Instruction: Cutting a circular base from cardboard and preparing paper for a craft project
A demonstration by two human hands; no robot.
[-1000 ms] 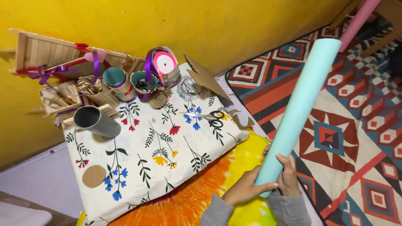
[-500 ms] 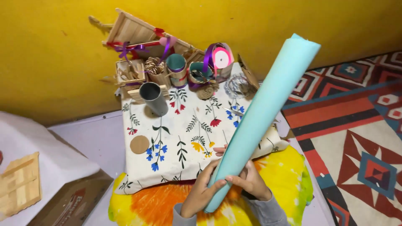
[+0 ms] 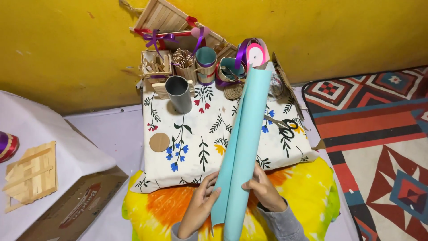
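Left hand (image 3: 199,206): fingers curled on the loose left edge of the light-blue paper roll (image 3: 244,143); right hand (image 3: 264,191): closed around the roll's right side; the roll slants up from the hands over the floral cloth (image 3: 187,134), top end near the pink ribbon spool (image 3: 255,52). Cloth lies on an orange-yellow tie-dye sheet (image 3: 312,192); yellow wall (image 3: 67,44) behind; patterned rug (image 3: 383,134) at right. Brown cardboard box (image 3: 71,205) at lower left, half under white paper; grey tube (image 3: 179,93) upright and a cardboard disc (image 3: 159,142) flat on the cloth.
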